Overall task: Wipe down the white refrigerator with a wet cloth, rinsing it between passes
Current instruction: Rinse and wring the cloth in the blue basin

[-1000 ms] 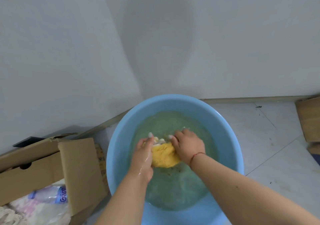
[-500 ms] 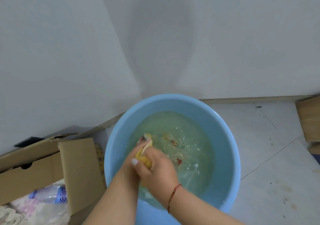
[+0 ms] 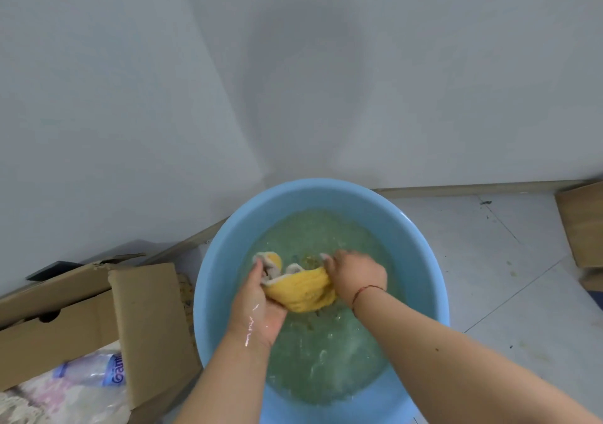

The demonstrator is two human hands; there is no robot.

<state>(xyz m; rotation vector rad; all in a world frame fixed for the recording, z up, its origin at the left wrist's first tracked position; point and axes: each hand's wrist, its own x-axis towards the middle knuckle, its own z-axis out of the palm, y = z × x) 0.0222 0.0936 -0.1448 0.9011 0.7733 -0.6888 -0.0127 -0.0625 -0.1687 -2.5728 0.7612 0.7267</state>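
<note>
Yellow terry cloth [image 3: 301, 290] bunched over round blue basin [image 3: 225, 254].

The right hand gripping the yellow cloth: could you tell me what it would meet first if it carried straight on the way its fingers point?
The right hand points up-left; probably the murky water, then the blue basin's far wall. Depth is unclear.

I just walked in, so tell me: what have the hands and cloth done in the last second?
The hands pulled apart again: right hand swung back right, stretching the yellow cloth out from the left hand. Both grip it throughout. The blue basin and cardboard box stayed put.
</note>
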